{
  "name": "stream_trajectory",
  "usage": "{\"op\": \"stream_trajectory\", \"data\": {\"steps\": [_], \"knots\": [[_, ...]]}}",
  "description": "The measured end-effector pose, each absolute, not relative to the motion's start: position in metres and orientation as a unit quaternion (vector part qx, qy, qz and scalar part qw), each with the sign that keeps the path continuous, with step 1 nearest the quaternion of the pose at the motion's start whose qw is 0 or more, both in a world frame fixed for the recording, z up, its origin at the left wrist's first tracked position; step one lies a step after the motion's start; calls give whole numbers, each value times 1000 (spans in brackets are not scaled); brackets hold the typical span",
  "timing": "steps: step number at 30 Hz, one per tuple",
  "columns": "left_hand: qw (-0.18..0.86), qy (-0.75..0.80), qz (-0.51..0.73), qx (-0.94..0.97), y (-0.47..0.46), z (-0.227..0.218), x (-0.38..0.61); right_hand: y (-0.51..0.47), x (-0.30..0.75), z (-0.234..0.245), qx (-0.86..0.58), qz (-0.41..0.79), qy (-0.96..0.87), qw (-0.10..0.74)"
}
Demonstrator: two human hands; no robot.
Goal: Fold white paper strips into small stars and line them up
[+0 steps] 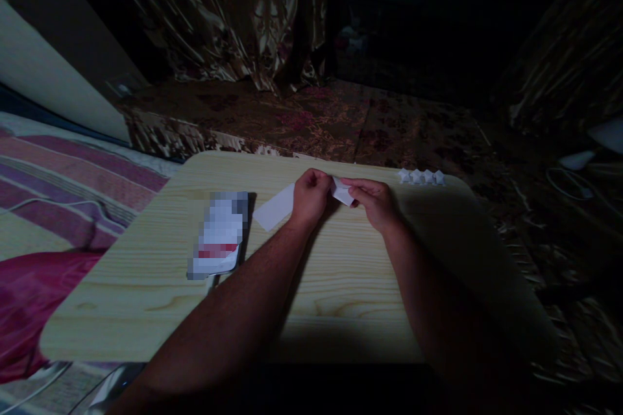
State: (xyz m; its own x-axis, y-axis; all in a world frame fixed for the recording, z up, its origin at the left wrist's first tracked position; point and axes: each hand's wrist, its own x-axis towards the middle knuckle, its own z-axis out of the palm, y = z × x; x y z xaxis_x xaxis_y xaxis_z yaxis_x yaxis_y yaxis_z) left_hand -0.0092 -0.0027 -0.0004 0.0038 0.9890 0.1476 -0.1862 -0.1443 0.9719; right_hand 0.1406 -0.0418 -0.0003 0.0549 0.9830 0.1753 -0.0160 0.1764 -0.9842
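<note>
A white strip of paper (342, 192) is pinched between my two hands above the far half of the wooden table. My left hand (311, 193) is closed on its left part, the fingers curled over. My right hand (372, 200) grips the other end with thumb and fingertips. Left of my left hand, a flat white piece of paper (273, 206) shows; whether it joins the held strip is hidden behind the hand. Several small white folded paper stars (421, 176) stand in a row near the table's far right corner.
The light wooden table (341, 272) has rounded corners. On its left part lies a phone (219, 233) with a blurred screen and a cable at its lower end. A striped bed cover (97, 188) is at the left; patterned curtains (272, 13) hang beyond the table.
</note>
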Motion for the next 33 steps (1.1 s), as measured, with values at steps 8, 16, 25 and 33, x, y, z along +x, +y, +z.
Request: {"op": "stream_trajectory", "data": {"steps": [8,16,25,33], "knots": [[573,368,522,513,-8,4,-10,-41,133,2,-494,416,-530,549],[600,338,517,509,-4,-1,-12,-44,129,7,-484,425,-534,548],[579,348,532,511,-6,0,-11,-44,135,8,-498,421,-522,550],[587,326,519,529,-7,1,-10,-39,137,2,-512,412,-511,554]]}}
